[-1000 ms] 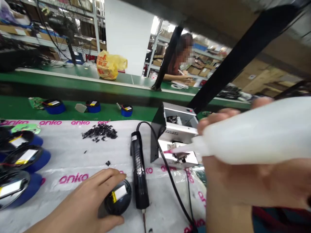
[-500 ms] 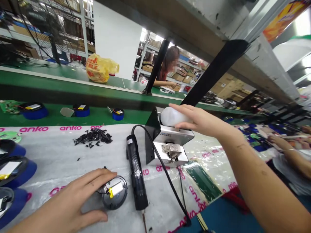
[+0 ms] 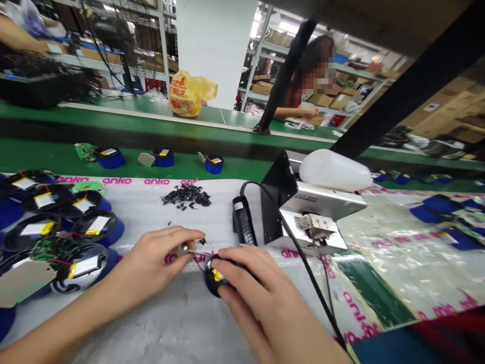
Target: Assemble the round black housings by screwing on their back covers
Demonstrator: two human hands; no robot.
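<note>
My left hand (image 3: 162, 255) is closed, its thumb and fingertips pinching thin wires (image 3: 197, 254); a small dark piece (image 3: 202, 241) shows at the fingertips. These wires run to a round black housing (image 3: 212, 288) with a yellow-ended battery in it. Over that housing lies my right hand (image 3: 261, 288), its fingers gripping the rim and covering most of the part. Just beyond my right fingers, a black electric screwdriver (image 3: 242, 217) rests on the mat, its lower end hidden.
A metal machine (image 3: 318, 202) with a white plastic bottle (image 3: 333, 169) on top stands at right; its black cable (image 3: 299, 253) crosses the mat. Small black pieces (image 3: 185, 195) lie heaped behind my hands. Several blue housings (image 3: 109, 232) crowd the left. A co-worker (image 3: 303, 81) sits across the bench.
My right hand has left the white bottle and come down onto the round housing. My left hand has gone from resting beside it to pinching its wires. The view has swung left.
</note>
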